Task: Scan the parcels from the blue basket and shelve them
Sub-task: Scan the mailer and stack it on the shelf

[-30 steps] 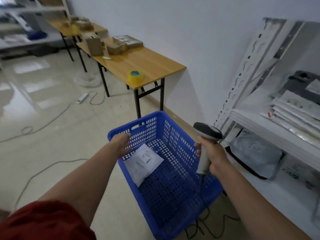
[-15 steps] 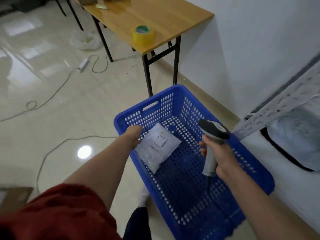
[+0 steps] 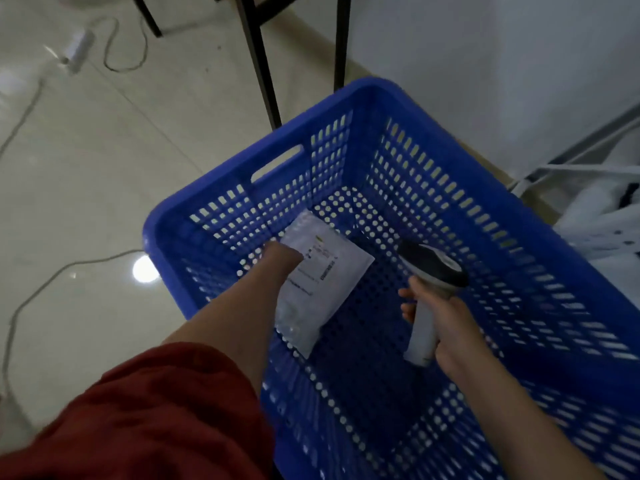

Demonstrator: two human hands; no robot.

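In the blue basket (image 3: 207, 192), a flat white labelled parcel (image 3: 329, 271) touches the left hand (image 3: 284, 258), its grip unclear; the right hand (image 3: 446, 327) clasps a grey scanner (image 3: 433, 268).

Basket (image 3: 370, 95) on floor (image 3: 104, 168), before table legs (image 3: 259, 57), left of shelf (image 3: 571, 154). Wall (image 3: 485, 46) behind basket and shelf. Cable (image 3: 104, 259) on floor left of basket; power strip (image 3: 80, 46) far left, well behind. In basket: parcel (image 3: 325, 271) at left side, scanner (image 3: 431, 271) to its right, apart from it. Left hand (image 3: 280, 258) gripping parcel's left edge. Right hand (image 3: 446, 327) round scanner handle, nearer than scanner head. Bag (image 3: 606, 223) on shelf, just right of basket.
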